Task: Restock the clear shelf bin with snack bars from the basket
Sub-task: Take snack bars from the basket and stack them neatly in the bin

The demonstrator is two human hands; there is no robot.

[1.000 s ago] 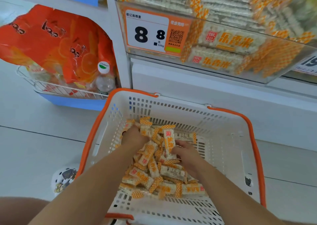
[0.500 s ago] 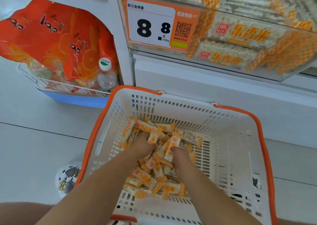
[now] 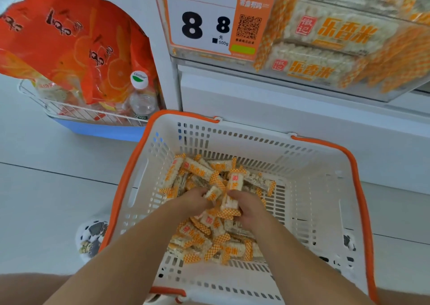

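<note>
At the far left, large orange bags [image 3: 62, 44] are leaning over a white wire rack [image 3: 76, 114], and a capped water bottle [image 3: 140, 97] is standing in the rack's right corner, just beside the shelf upright. Below, on the pale floor, a patterned shoe [image 3: 92, 237] is showing just beside the basket's left wall.

The white basket [image 3: 321, 188] with the orange rim is sitting on the floor in front of the shelf unit, and the snack bars [image 3: 197, 235] are lying heaped in its left half, in white and orange checked wrappers. The left hand [image 3: 193, 202] is reaching down into the heap, its grip curling around several bars. Just beside it, the right hand [image 3: 247, 208] is doing the same, its grip closing on bars that are sticking up between the two hands.

Above the basket, a price tag [image 3: 202, 23] reading 8.8 is sitting on the front of the clear shelf bin [image 3: 384, 93], which is holding stacked bars of the same kind behind its transparent wall.
</note>
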